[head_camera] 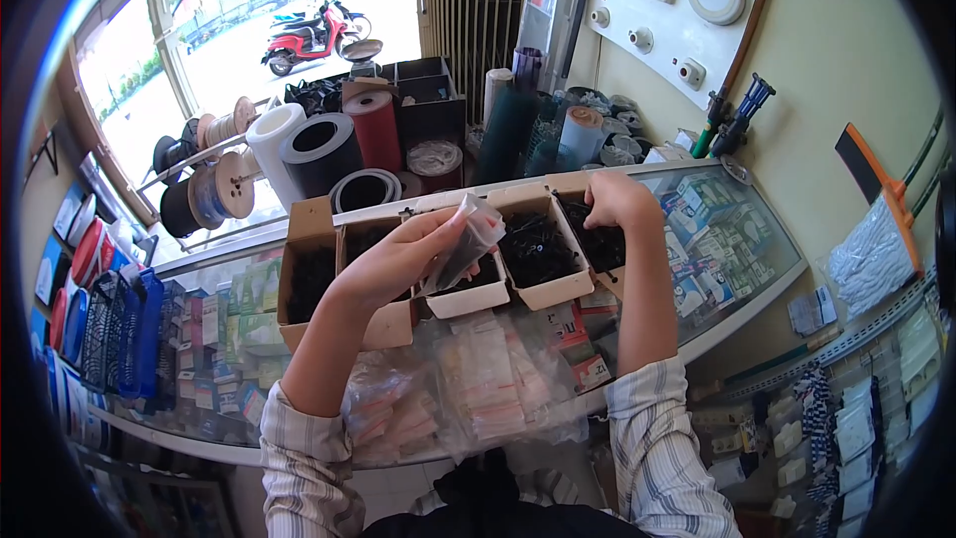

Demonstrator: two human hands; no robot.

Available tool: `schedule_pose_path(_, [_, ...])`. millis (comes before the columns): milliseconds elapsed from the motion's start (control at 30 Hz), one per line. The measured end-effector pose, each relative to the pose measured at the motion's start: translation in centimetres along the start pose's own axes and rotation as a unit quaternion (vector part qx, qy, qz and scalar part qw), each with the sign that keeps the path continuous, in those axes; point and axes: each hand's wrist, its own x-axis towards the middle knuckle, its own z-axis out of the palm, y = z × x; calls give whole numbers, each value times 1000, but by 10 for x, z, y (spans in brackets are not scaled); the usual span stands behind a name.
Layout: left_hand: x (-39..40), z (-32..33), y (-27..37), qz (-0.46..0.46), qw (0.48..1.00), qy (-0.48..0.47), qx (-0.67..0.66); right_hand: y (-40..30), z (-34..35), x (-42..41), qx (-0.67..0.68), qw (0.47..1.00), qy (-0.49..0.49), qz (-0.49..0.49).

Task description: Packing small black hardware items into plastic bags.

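Observation:
My left hand holds a small clear plastic bag tilted over the row of boxes; something dark shows in or through it. My right hand reaches into the rightmost cardboard box, with its fingertips down among small black pieces that look like screws. Whether they pinch any is hidden. Beside it stands another open cardboard box filled with similar black pieces. More such boxes continue leftwards, partly behind my left hand and forearm. Nearer to me lie bundles of clear plastic bags with reddish edges.
Beneath the boxes is a glass display counter holding packaged goods. Large material rolls stand beyond its far edge, with cable spools to their left. Blue plastic baskets are at left; a mop head hangs at right.

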Motion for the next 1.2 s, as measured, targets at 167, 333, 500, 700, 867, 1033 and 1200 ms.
schedule_pose_path(167, [-1, -5, -7, -22, 1000, 7, 5, -32, -9, -8, -41, 997, -19, 67])
schedule_pose_path(333, [0, -2, -5, -27, 1000, 2, 12, -36, -14, -19, -65, 995, -30, 76])
schedule_pose_path(500, [1, -2, -4, -22, 1000, -8, 20, -37, -9, -17, -71, 994, -18, 85])
schedule_pose_path(700, [2, -1, -5, -25, 999, -6, 19, -24, -11, -16, -60, 996, -14, 59])
schedule_pose_path(867, [1, -3, -6, -19, 1000, -7, 11, -2, -16, -16, 65, 998, 27, 0])
schedule_pose_path(1033, [2, -1, -6, -33, 999, 2, 10, -2, -38, -43, 251, 960, 109, -62])
schedule_pose_path(1200, [2, 0, -10, -34, 999, 1, 5, -14, -49, -62, 359, 911, 165, -122])
